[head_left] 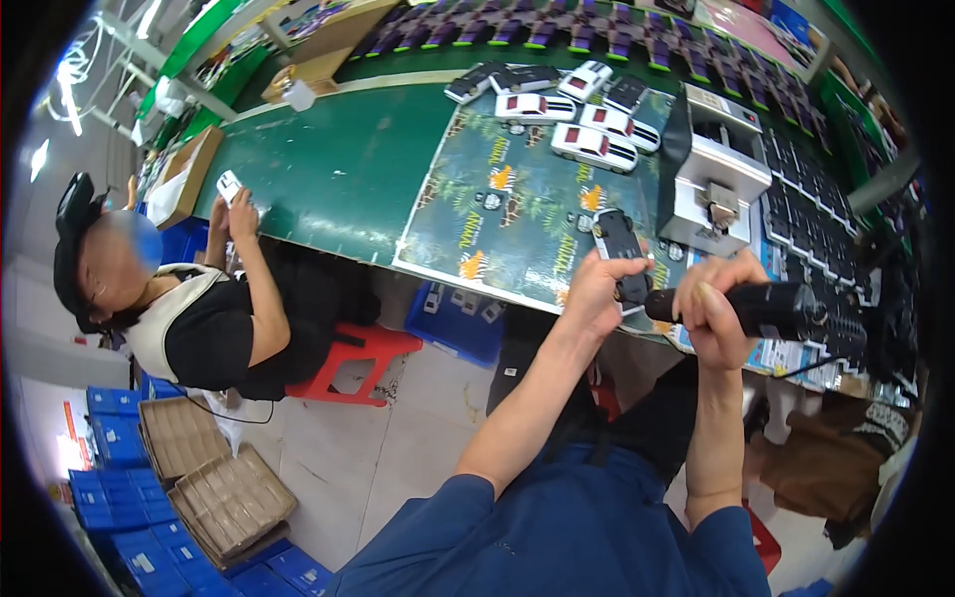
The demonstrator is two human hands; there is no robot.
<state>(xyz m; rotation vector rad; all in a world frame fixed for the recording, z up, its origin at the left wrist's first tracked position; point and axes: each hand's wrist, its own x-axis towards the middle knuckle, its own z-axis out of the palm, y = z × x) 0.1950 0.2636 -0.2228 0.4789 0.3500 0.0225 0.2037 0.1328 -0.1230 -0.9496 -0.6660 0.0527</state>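
Observation:
My left hand [595,291] is closed around a toy car [617,239], its dark underside facing up. My right hand [718,313] wraps round a black electric screwdriver [781,310], which lies almost level with its front end close to the near end of the car. Whether the two touch, I cannot tell. Beyond my hands, several white toy cars [594,146] and a few dark-bottomed ones [527,79] sit together on a printed mat [517,214]. A grey-white boxy machine [708,169] stands just past my right hand.
At the left a seated person holds a white toy car [229,186] over the green table [318,169]. Dark parts [806,199] stand in rows at the right. Below the table edge is a blue bin [460,333] with white cars. A red stool [358,363] and cardboard trays [229,497] are on the floor.

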